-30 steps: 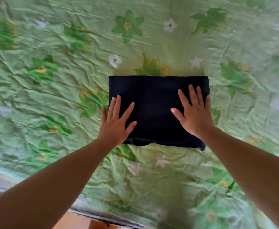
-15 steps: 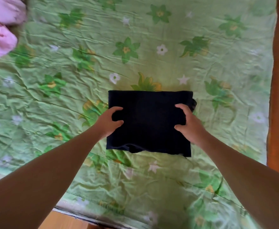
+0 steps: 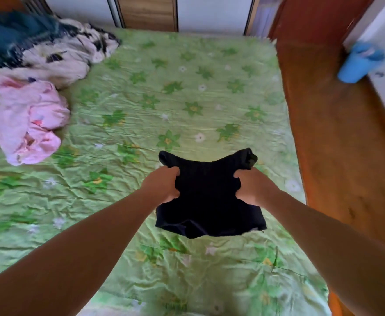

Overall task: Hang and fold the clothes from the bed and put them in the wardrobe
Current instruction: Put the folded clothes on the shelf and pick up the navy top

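Observation:
A folded dark navy garment (image 3: 207, 201) hangs in the air above the green flowered bedsheet (image 3: 141, 106). My left hand (image 3: 164, 184) grips its left side and my right hand (image 3: 252, 187) grips its right side, fingers curled under the cloth. Its far corners stick up and its near edge sags. A crumpled pink garment (image 3: 29, 124) lies at the bed's left edge. Behind the pink one sits a white garment with black marks (image 3: 73, 53), and a dark blue one (image 3: 11, 39) at the far left corner.
Brown wooden floor (image 3: 337, 137) runs along the right of the bed. A blue object (image 3: 357, 62) stands by the white wall at the far right. Wood and white panels (image 3: 148, 12) rise behind the bed's far end.
Both hands went from lying flat on the folded navy garment to gripping its sides and lifting it off the sheet. The view tipped up, showing the clothes pile and the far wall.

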A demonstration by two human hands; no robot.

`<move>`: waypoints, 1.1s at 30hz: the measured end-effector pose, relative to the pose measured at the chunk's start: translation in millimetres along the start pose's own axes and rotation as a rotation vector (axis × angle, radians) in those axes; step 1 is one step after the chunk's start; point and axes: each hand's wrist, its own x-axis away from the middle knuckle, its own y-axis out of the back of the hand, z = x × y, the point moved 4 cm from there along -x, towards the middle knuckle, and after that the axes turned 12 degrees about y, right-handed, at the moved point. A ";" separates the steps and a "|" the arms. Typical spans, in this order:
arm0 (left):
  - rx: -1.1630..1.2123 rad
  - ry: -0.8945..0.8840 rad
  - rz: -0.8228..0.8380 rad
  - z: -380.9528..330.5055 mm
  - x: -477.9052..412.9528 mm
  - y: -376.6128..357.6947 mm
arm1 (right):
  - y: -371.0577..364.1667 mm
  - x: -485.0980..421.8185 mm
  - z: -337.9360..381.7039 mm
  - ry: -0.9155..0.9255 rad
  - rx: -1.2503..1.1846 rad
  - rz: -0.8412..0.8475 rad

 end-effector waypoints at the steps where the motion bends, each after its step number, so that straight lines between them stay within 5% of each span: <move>1: -0.022 -0.022 0.003 -4.7 14.8 20.1 | 17.5 19.1 9.7 -0.012 -0.001 -0.010; 17: -0.171 -0.458 -0.089 -192.8 275.1 227.3 | 215.2 369.5 32.0 -0.255 -0.071 -0.362; 33: -0.295 -0.756 -0.027 -560.7 422.4 139.3 | 243.2 616.7 -236.3 -0.555 -0.174 -0.498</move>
